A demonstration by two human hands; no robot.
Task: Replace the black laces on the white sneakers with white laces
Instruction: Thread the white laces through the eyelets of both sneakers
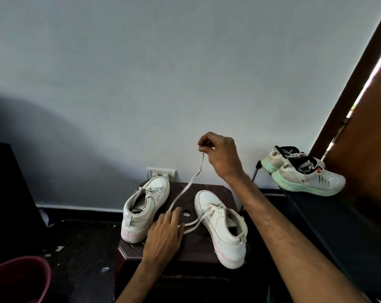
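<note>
Grey wall (141, 84), dark stool (197, 244) against it carrying both white sneakers. The right grip (222, 156) is raised and pinches the end of the white lace (185, 189). The left grip (163, 235) lies with fingers spread and straight on the stool, on the lace where it runs to the right sneaker (222, 228).

Step, as I judge it: drawing slack through the low eyelets of the right sneaker. Next: feed the tip into the next eyelet up and even out both ends.

The left sneaker (145, 204) looks laced pale. No black lace is in view. Eyelet count, the lace tip and the lace under the left palm are hard to make out.
</note>
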